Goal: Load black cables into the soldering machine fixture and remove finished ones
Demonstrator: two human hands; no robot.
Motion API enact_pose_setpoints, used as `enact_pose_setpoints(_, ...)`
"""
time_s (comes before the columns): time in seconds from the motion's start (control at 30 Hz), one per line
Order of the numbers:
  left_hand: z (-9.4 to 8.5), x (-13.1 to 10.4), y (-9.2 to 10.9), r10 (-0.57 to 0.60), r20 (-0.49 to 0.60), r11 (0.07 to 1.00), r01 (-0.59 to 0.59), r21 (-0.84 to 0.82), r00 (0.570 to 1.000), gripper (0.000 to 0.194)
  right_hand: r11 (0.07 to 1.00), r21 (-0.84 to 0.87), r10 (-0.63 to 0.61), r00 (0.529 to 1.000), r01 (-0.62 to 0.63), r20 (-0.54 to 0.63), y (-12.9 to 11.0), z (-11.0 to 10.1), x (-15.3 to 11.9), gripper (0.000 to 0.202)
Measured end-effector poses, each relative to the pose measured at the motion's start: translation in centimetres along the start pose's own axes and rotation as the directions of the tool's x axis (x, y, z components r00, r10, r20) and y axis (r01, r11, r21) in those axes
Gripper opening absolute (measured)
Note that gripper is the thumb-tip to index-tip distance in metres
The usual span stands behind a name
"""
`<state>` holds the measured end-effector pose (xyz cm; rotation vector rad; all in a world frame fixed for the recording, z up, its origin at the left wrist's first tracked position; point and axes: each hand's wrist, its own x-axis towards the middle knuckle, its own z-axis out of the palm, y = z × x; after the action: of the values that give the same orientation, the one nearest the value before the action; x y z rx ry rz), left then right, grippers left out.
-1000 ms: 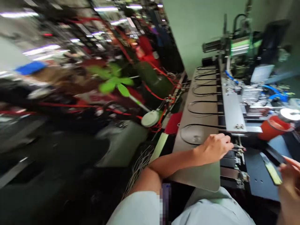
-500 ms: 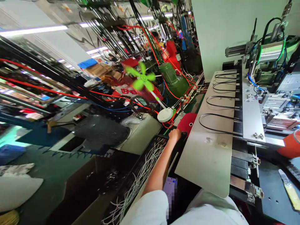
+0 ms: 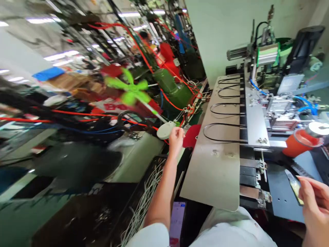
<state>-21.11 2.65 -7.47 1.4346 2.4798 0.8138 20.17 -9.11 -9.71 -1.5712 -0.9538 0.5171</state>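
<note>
My left hand (image 3: 177, 137) is raised with its fingers curled together, in front of the white round base (image 3: 165, 130) of a green-bladed fan (image 3: 132, 89). What those fingers hold, if anything, is too small to make out. Below that arm, a bundle of pale thin cables (image 3: 144, 202) lies in a dark tray. At the lower right, my right hand (image 3: 315, 206) has thumb and forefinger pinched, beside a brush (image 3: 294, 187) on the dark machine bed. Whatever is in the pinch cannot be made out. Several black cables (image 3: 221, 140) form loops over a metal plate (image 3: 210, 178).
A machine with a wire spool (image 3: 268, 54) stands right of the plate. An orange-red container (image 3: 298, 142) is near the right edge. A red rounded object (image 3: 191, 135) sits behind the plate, and a phone (image 3: 177, 219) is near my lap. Another person (image 3: 146, 39) is far back.
My view has turned to the right. My left hand has lifted from beside the red rounded object to in front of the fan base. My right hand has come into view.
</note>
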Motion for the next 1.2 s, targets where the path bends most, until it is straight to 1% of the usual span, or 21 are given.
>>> enact_pose_setpoints(0.03, -0.3, 0.0, 2.1, 0.074, -0.040, 0.974, -0.081, -0.213, 0.996, 0.021, 1.000, 0.020, -0.005, 0.999, 0.004, 0.032, 0.0, 0.2, 0.1, 0.021)
enact_pose_setpoints(0.07, -0.3, -0.4, 4.5, 0.159, -0.044, 0.888, -0.162, -0.431, 0.986, 0.021, 0.999, 0.048, -0.014, 0.995, 0.010, 0.096, -0.1, 0.3, 0.1, 0.021)
enact_pose_setpoints(0.1, -0.3, -1.2, 6.9, 0.261, 0.022, 0.777, -0.196, -0.599, 0.965, 0.025, 0.997, 0.074, -0.027, 0.986, 0.015, 0.163, -0.2, 0.5, 0.2, 0.021)
enact_pose_setpoints(0.13, -0.1, -2.5, 9.3, 0.364, 0.148, 0.696, -0.163, -0.699, 0.920, 0.029, 0.995, 0.095, -0.045, 0.971, 0.023, 0.236, -0.3, 0.6, 0.2, 0.020)
enact_pose_setpoints(0.17, 0.2, -4.1, 11.6, 0.458, 0.317, 0.677, -0.095, -0.730, 0.830, 0.031, 0.994, 0.108, -0.062, 0.946, 0.029, 0.318, -0.6, 0.7, 0.3, 0.019)
enact_pose_setpoints(0.2, 0.5, -5.9, 13.6, 0.535, 0.499, 0.708, -0.041, -0.705, 0.682, 0.030, 0.993, 0.115, -0.078, 0.913, 0.034, 0.400, -0.9, 0.9, 0.2, 0.018)
enact_pose_setpoints(0.23, 0.9, -7.7, 15.2, 0.586, 0.619, 0.737, -0.027, -0.675, 0.522, 0.028, 0.992, 0.124, -0.091, 0.873, 0.035, 0.480, -1.3, 1.0, 0.1, 0.017)
enact_pose_setpoints(0.27, 1.3, -9.5, 16.5, 0.617, 0.677, 0.752, -0.044, -0.658, 0.401, 0.025, 0.990, 0.136, -0.098, 0.837, 0.028, 0.538, -1.7, 1.2, 0.0, 0.017)
enact_pose_setpoints(0.3, 1.7, -11.0, 17.4, 0.632, 0.709, 0.760, -0.072, -0.646, 0.312, 0.022, 0.988, 0.154, -0.101, 0.817, 0.016, 0.568, -2.1, 1.4, -0.1, 0.017)
enact_pose_setpoints(0.33, 2.1, -12.2, 18.0, 0.646, 0.719, 0.758, -0.105, -0.644, 0.256, 0.020, 0.984, 0.178, -0.100, 0.817, -0.003, 0.567, -2.4, 1.6, -0.3, 0.016)
enact_pose_setpoints(0.37, 2.5, -13.1, 18.4, 0.658, 0.718, 0.751, -0.136, -0.646, 0.226, 0.018, 0.979, 0.203, -0.093, 0.835, -0.023, 0.543, -2.7, 1.8, -0.4, 0.016)
enact_pose_setpoints(0.43, 3.1, -13.9, 18.6, 0.676, 0.708, 0.737, -0.194, -0.648, 0.205, 0.016, 0.970, 0.238, -0.069, 0.875, -0.054, 0.480, -2.8, 1.9, -0.6, 0.015)
enact_pose_setpoints(0.5, 3.6, -14.2, 18.5, 0.693, 0.687, 0.720, -0.261, -0.642, 0.220, 0.017, 0.971, 0.234, -0.059, 0.888, -0.056, 0.456, -2.7, 1.9, -0.6, 0.016)
enact_pose_setpoints(0.6, 3.8, -14.6, 18.2, 0.743, 0.605, 0.668, -0.380, -0.640, 0.286, 0.018, 0.978, 0.208, -0.097, 0.897, 0.005, 0.431, -2.5, 2.0, -0.6, 0.019)
enact_pose_setpoints(0.67, 3.8, -15.1, 18.1, 0.779, 0.530, 0.627, -0.424, -0.654, 0.334, 0.018, 0.976, 0.204, -0.142, 0.925, 0.072, 0.352, -2.4, 2.4, -0.8, 0.020)
enact_pose_setpoints(0.77, 3.8, -15.9, 17.9, 0.782, 0.485, 0.616, -0.371, -0.695, 0.391, 0.019, 0.964, 0.178, -0.227, 0.961, 0.198, 0.160, -2.5, 3.5, -1.5, 0.017)
enact_pose_setpoints(0.87, 3.9, -16.5, 17.8, 0.741, 0.539, 0.645, -0.203, -0.737, 0.400, 0.020, 0.956, 0.131, -0.270, 0.962, 0.264, 0.032, -2.7, 4.8, -2.2, 0.015)
enact_pose_setpoints(0.93, 4.0, -16.6, 17.7, 0.713, 0.577, 0.662, -0.112, -0.741, 0.399, 0.022, 0.957, 0.121, -0.267, 0.963, 0.263, 0.023, -2.8, 5.3, -2.3, 0.016)
enact_pose_setpoints(1.0, 4.1, -16.4, 17.6, 0.695, 0.592, 0.677, -0.096, -0.730, 0.408, 0.022, 0.962, 0.126, -0.252, 0.965, 0.242, 0.074, -2.9, 5.3, -2.1, 0.017)
enact_pose_setpoints(1.1, 4.3, -15.5, 17.5, 0.688, 0.599, 0.705, -0.181, -0.686, 0.410, 0.022, 0.978, 0.118, -0.195, 0.960, 0.173, 0.202, -2.6, 4.4, -1.4, 0.020)
enact_pose_setpoints(1.2, 4.8, -14.3, 17.3, 0.666, 0.614, 0.744, -0.323, -0.585, 0.424, 0.021, 0.994, 0.079, -0.095, 0.973, 0.080, 0.212, -1.8, 3.3, -0.6, 0.026)
